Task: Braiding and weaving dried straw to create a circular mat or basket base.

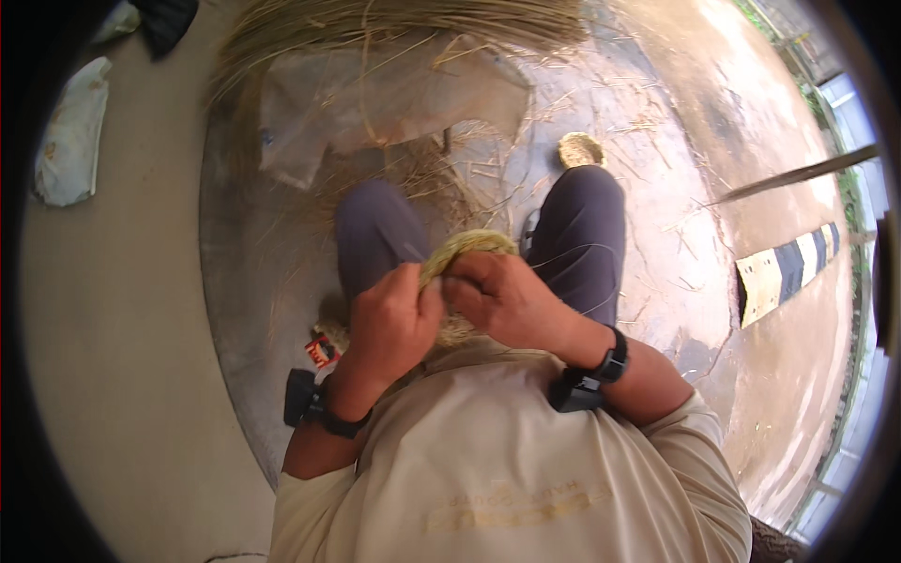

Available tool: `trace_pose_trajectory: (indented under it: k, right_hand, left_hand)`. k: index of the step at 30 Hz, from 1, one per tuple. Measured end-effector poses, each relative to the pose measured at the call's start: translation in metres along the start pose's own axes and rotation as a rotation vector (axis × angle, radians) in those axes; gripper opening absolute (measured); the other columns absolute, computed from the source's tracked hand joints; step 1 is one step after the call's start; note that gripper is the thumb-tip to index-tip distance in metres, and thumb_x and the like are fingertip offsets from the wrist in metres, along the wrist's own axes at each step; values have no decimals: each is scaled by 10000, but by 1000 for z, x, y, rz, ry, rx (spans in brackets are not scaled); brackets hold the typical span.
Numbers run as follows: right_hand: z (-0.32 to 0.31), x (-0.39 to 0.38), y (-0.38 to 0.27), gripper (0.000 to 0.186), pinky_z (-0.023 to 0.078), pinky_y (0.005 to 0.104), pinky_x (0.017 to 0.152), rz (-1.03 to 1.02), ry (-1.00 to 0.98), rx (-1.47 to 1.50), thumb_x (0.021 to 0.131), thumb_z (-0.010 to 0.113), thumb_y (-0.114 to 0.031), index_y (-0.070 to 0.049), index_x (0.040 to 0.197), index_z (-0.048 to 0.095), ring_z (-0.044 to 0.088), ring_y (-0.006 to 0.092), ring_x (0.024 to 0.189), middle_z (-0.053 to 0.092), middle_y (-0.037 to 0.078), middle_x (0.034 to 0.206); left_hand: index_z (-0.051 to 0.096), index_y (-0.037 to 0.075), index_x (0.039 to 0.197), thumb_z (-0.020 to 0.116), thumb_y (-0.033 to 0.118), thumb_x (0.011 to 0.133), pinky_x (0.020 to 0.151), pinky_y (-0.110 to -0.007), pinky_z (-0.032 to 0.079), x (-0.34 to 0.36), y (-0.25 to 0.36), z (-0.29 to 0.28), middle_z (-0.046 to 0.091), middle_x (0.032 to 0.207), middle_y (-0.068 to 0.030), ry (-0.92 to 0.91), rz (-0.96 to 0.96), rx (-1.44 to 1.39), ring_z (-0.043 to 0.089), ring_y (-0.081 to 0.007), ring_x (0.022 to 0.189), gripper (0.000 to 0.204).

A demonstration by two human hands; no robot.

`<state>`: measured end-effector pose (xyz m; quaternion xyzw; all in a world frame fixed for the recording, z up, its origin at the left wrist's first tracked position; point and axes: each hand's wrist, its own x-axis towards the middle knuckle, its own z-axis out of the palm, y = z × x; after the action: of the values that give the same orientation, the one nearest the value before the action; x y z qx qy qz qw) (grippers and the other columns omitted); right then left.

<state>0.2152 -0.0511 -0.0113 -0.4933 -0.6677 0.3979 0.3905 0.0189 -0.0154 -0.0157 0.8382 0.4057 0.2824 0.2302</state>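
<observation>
Between my knees I hold a curved, coiled band of yellow-green straw [474, 242], its arc rising above my fingers. My left hand [399, 314] is closed on its left side, thumb toward the middle. My right hand [502, 296] has its fingers bent in against the right side of the band, close to the left thumb. What lies under the fingers is hidden. A thin strand [587, 258] loops out to the right of my right hand, over the right knee. Paler straw [458, 330] shows below the hands, near my shirt.
A large bundle of dry stalks [404, 21] lies at the far side, beside a translucent plastic sheet [394, 98]. Beyond my right knee sits a small round straw basket [581, 149]. A red packet [322, 350] is by my left forearm. At right are a pole [798, 176] and a striped board [788, 272].
</observation>
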Motion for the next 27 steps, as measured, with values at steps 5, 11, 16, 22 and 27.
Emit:
trace_pose_trajectory:
  k: [5,11,16,22,27]
  right_hand:
    - [-18,-12,-12,189,560,503,718,154,-273,10,994,615,-146,7,899,672,686,458,766,680,231,803]
    - [-6,-12,3,131,574,498,686,-51,-55,36,968,655,-159,-40,947,704,711,405,726,700,174,791]
    - [-32,-10,-25,132,567,452,692,-120,43,-487,975,693,-186,-59,948,715,705,342,751,686,117,762]
    - [-20,12,6,132,559,452,689,-106,16,-375,949,728,-166,-37,925,710,676,357,753,653,138,778]
    - [-39,29,-7,122,537,399,686,-106,102,-65,1003,696,-129,-26,1057,733,653,245,712,616,125,771]
  left_hand:
    - [631,15,982,671,131,977,606,-520,536,2,-16,-12,668,806,-226,33,-63,53,681,-462,725,122]
    - [641,27,1011,688,151,965,595,-507,554,7,-1,-11,687,841,-200,-76,94,93,690,-439,709,140]
    - [633,38,995,718,139,913,575,-468,559,6,-4,-22,680,819,-160,-173,203,200,700,-375,676,155]
    - [600,68,912,748,159,880,553,-425,558,8,12,-12,654,775,-104,-225,397,210,679,-306,619,177]
    - [592,66,913,752,158,876,545,-416,554,10,21,-10,637,758,-96,-215,427,169,683,-291,625,189]
